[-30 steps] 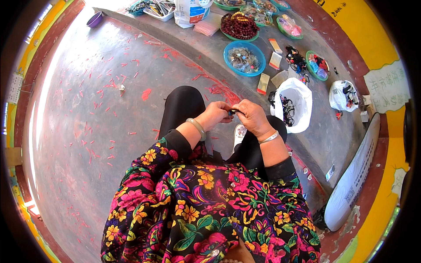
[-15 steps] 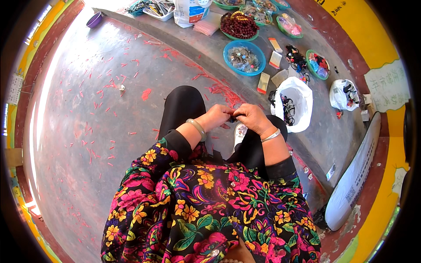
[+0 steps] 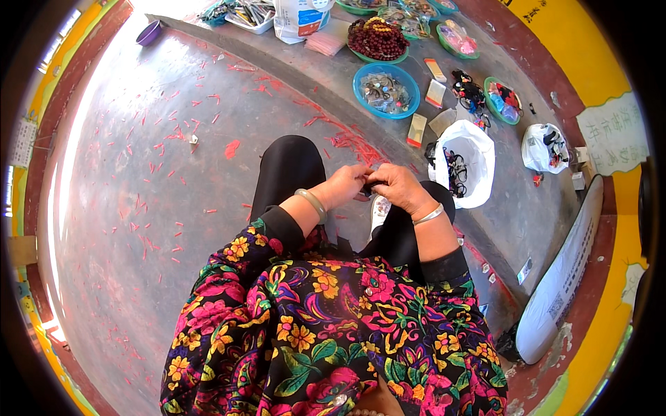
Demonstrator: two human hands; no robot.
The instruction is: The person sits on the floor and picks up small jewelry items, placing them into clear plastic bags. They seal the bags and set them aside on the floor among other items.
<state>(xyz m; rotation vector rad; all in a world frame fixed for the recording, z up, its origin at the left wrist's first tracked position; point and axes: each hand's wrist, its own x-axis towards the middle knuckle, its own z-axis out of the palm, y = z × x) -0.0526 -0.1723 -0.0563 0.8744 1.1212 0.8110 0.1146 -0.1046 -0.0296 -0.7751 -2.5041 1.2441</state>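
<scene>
Above my knees, my left hand [image 3: 343, 186] and my right hand [image 3: 400, 187] meet, both with fingers closed. Between the fingertips is a small black cord-like piece [image 3: 368, 188], mostly hidden, so its exact kind does not show. Just right of my right knee stands an open white bag [image 3: 481, 170] holding several black corded loops [image 3: 456, 175]. A blue basin [image 3: 359, 93] with small clear packets in it sits ahead of my hands.
Flat boxes [image 3: 416, 130], dark beads [image 3: 378, 43] in a green basin, another white bag [image 3: 535, 154] and a long white sack [image 3: 555, 298] occupy the raised ledge. Red scraps [image 3: 350, 142] litter the floor. A purple bowl [image 3: 148, 33] is at the far left.
My fingers have shifted slightly around the small black piece. The hands stay in nearly the same place, and the things around look the same.
</scene>
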